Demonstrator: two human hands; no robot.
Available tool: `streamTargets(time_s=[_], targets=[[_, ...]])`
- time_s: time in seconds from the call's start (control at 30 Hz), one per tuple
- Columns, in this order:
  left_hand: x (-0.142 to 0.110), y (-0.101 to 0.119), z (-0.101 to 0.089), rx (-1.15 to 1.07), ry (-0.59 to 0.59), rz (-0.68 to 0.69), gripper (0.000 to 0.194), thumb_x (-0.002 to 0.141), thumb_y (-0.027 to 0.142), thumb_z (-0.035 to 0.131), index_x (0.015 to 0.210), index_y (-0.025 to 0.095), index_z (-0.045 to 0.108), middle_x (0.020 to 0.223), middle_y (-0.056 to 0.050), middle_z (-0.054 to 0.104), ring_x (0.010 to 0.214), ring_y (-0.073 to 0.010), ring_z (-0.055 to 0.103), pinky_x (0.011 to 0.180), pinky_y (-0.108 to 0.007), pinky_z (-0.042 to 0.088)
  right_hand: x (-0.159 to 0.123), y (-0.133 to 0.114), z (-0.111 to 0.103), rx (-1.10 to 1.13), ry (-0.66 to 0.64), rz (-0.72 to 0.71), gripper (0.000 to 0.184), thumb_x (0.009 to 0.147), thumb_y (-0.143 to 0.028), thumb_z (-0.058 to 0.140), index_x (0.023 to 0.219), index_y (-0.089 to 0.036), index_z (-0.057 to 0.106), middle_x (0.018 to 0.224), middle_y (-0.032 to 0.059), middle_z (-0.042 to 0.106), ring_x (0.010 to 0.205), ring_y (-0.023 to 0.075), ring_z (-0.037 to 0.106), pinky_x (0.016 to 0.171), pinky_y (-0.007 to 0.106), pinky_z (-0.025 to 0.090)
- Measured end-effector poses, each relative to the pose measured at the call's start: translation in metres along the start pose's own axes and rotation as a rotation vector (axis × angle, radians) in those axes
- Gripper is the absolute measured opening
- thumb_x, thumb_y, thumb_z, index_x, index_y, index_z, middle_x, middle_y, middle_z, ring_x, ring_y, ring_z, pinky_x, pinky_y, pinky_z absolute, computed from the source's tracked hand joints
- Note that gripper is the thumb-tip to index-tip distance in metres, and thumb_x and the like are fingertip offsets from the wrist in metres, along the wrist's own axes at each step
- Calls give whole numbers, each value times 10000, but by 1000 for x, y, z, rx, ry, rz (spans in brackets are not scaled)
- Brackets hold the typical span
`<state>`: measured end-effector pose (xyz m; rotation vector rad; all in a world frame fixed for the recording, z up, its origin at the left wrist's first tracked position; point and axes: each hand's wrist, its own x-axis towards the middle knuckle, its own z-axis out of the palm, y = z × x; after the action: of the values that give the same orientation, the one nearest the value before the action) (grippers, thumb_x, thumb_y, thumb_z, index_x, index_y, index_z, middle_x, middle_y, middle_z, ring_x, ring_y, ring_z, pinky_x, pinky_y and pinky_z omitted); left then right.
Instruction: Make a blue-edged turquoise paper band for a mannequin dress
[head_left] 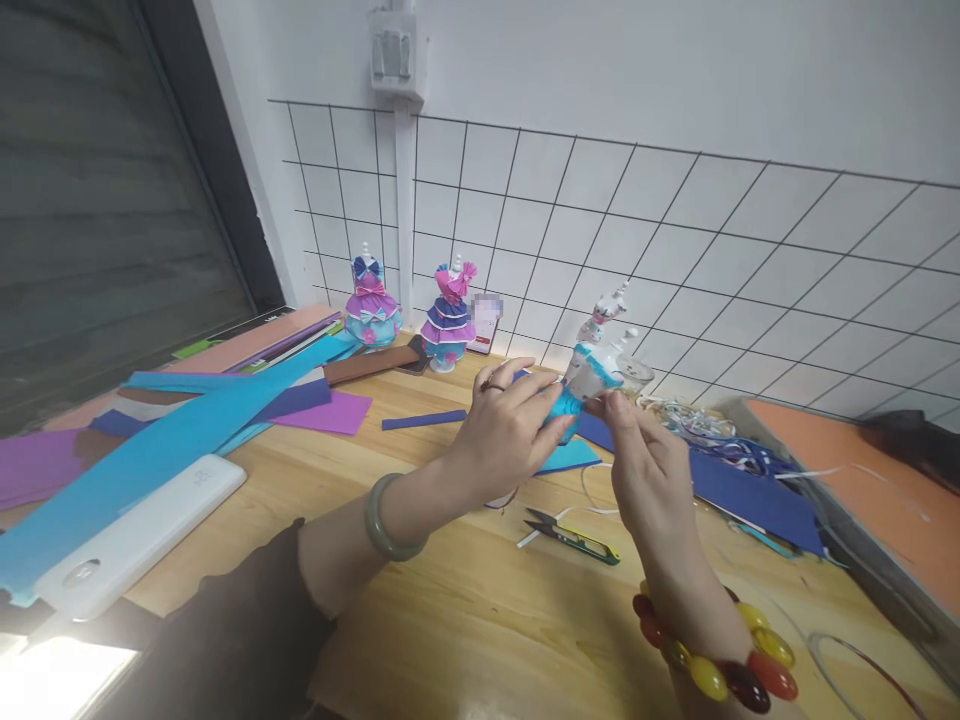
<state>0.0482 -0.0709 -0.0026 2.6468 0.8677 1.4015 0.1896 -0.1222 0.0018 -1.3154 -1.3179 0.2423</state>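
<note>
In front of me, a small white dress form [598,368] is tilted, with its knobbed top pointing up and to the right. Turquoise material [568,404] is gathered around its lower part. My left hand [508,418] has its fingers closed on this turquoise part. With thumb and forefinger pinched together, my right hand [651,455] grips the form's lower right edge; what exactly lies in the pinch is hidden. Below the hands, thread snips [576,537] with yellow-green handles lie on the wooden table [450,610], beside a thin white strip.
Two dressed forms [373,305] [448,318] stand by the wire grid. Turquoise sheets [187,425], purple sheets [330,412] and a white power bank [142,535] lie left. To the right are a navy sheet [754,497], tangled ribbons [694,420] and an orange-lined tray [847,450].
</note>
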Motion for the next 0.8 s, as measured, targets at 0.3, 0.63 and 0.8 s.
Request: streamTargets(time_s=[0.3,0.63,0.8], targets=[[3,-1,-6,-164,-11,-79,294,849,347,545,1097,206,617,1220,-64,583,1218,-246,430,1031,-426,338,-10,-9,-4,-162,-65,-122,407,940,-426,367,1196,-227,613,1121,65,668,1096,230,567,942,432,404],[10,-22,-4,-549,-56,-335,234,809,348,591,965,195,676,1064,-55,660,1042,-195,577,928,-352,442,-12,-11,-5,-80,-184,-85,398,942,-440,365,1178,-262,631,1143,48,663,1091,219,577,921,395,434],[13,-34,-6,-980,-220,-460,294,802,367,604,964,135,683,982,-79,690,930,-191,626,831,-327,483,-2,-10,-8,43,-65,29,360,894,-468,465,972,-219,714,995,54,715,1017,212,623,909,379,463]])
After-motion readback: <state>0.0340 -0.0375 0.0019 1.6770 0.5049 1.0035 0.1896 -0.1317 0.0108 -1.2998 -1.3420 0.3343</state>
